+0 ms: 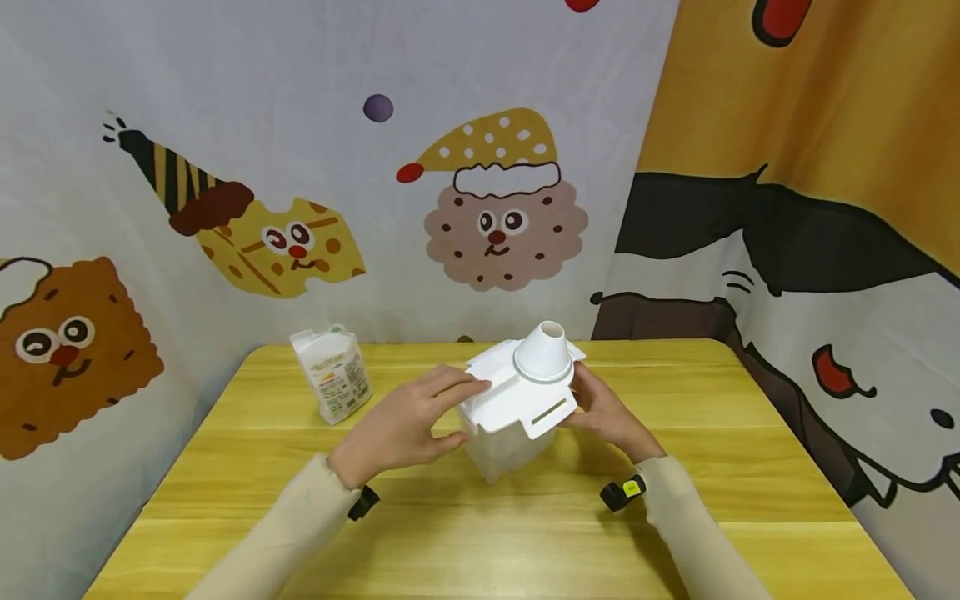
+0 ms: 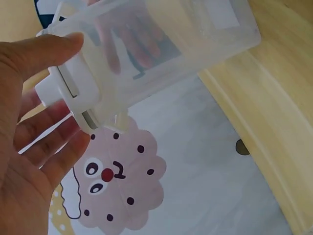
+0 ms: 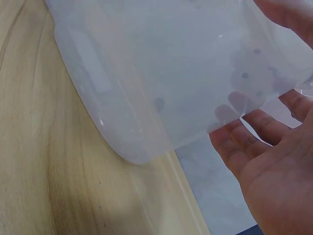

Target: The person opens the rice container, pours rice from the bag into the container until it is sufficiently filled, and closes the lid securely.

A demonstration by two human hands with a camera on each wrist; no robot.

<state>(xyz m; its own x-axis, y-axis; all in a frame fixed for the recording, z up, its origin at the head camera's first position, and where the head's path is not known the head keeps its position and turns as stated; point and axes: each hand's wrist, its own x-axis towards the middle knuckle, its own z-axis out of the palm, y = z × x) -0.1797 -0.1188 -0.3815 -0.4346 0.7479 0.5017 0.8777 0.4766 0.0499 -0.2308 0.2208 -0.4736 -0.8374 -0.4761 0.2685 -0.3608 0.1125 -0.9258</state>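
Observation:
A translucent plastic storage container (image 1: 504, 450) with a white lid (image 1: 498, 400) stands tilted on the table, between both hands. The lid carries a white cone-shaped spout (image 1: 543, 354) and slotted tabs at its edges. My left hand (image 1: 412, 421) holds the lid end from the left, its thumb (image 2: 68, 49) on the lid's rim and the other fingers reaching over the top. From the right, my right hand (image 1: 603, 408) grips the container near its lid, the thumb on one side and fingers (image 3: 264, 127) on another. Parts of the right fingers show blurred through the translucent wall.
A white printed bag (image 1: 333, 375) stands at the back left of the wooden table (image 1: 720, 450). Behind the table hangs a cartoon-printed curtain (image 1: 315, 75). Small black devices (image 1: 363, 502) sit on both wrists.

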